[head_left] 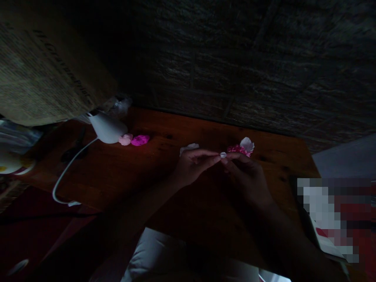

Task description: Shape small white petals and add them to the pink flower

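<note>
Pinching a small white piece, left hand and right hand meet; the lampshade reads "GravurePilat".

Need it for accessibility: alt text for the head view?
Left hand and right hand hold a small white piece over a wooden table, in dim light. A pale pink lump and a magenta lump lie beside a white corded object.

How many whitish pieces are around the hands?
3: a pinched piece between left hand and right hand, an obscured piece behind the left, a third piece beside the pink clump. Hands may hide more.
</note>
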`<state>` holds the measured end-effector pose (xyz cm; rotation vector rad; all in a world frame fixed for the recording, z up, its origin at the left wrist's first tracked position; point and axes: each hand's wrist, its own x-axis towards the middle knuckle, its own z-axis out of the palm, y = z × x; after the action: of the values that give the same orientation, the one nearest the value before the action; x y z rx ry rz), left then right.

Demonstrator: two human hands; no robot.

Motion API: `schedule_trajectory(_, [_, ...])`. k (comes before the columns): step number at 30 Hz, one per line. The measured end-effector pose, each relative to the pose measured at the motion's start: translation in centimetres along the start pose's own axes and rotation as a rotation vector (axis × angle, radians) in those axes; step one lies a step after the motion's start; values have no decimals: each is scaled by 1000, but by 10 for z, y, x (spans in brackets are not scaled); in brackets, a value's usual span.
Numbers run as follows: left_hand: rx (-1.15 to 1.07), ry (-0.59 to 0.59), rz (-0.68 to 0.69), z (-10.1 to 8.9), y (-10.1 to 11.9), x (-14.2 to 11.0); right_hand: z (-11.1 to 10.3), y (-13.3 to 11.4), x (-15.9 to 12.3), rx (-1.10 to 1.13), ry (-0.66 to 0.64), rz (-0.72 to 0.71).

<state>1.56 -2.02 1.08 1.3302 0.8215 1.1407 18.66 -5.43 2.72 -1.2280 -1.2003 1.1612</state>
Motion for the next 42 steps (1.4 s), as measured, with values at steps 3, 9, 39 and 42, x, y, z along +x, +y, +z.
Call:
schedule_trajectory(3, [-1, 13, -35, -1, 1, 0, -1, -1, 0, 0, -30, 8])
schedule_trajectory(9, [-33, 5, -79, 0, 0, 1, -4, 0, 0, 16, -27, 8])
schedule_trajectory(39, [-14, 36, 81, 1, 1, -1, -1, 4, -7, -149, 88, -215])
schedule_trajectory(42, [-16, 43, 65, 1, 0, 1, 0, 2, -7, -161, 76, -227])
